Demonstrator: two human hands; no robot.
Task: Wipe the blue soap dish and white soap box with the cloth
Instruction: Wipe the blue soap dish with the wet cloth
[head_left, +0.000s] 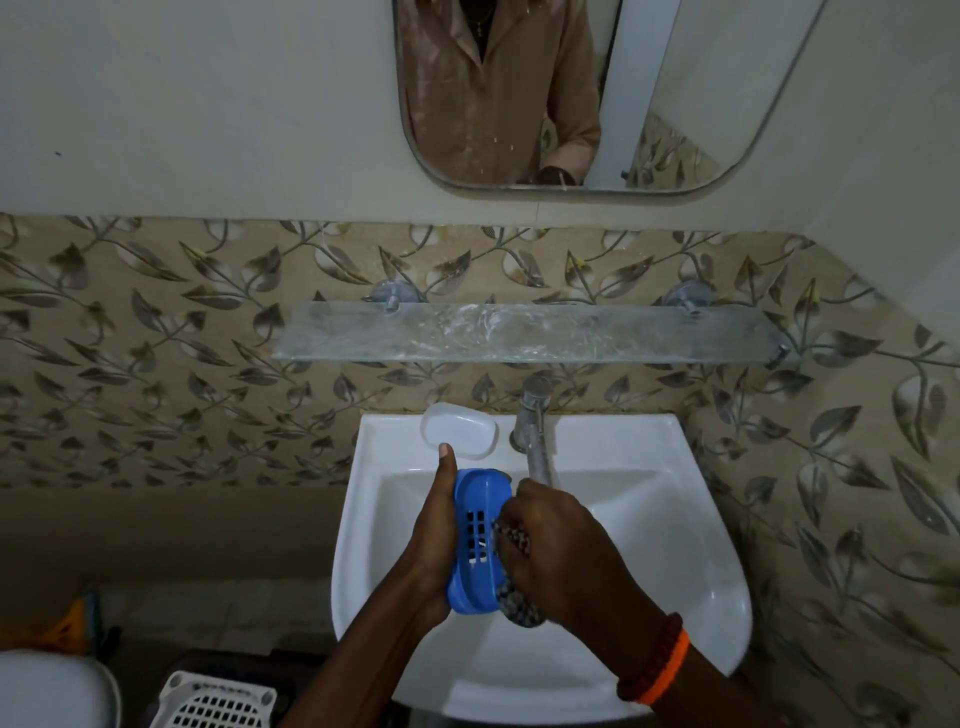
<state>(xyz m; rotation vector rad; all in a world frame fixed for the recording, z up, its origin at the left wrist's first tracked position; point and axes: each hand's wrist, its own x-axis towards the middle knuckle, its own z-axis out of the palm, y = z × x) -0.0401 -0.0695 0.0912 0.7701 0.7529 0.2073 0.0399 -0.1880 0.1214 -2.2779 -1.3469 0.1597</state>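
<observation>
the blue soap dish (475, 540) is a long oval tray of bright plastic with a raised rim and a block of small square drain holes in its middle. it is held on edge over the basin of the white sink (649, 545), its long axis running from 12 to 6 o'clock, hollow side facing the right hand.

the left hand (434, 540) grips the dish from its 9 o'clock side, fingers wrapped behind it and the thumb stretched straight up toward 12. the right hand (558, 553) is clenched around a dark speckled cloth (514, 597), pressing it against the dish's 3 o'clock edge; a wad of cloth bulges out below the fist at 6 o'clock.

the white soap box (460, 430) sits on the sink's back ledge, at 12 o'clock from the dish, just beside the tap (535, 426) and just past the left thumb tip.
</observation>
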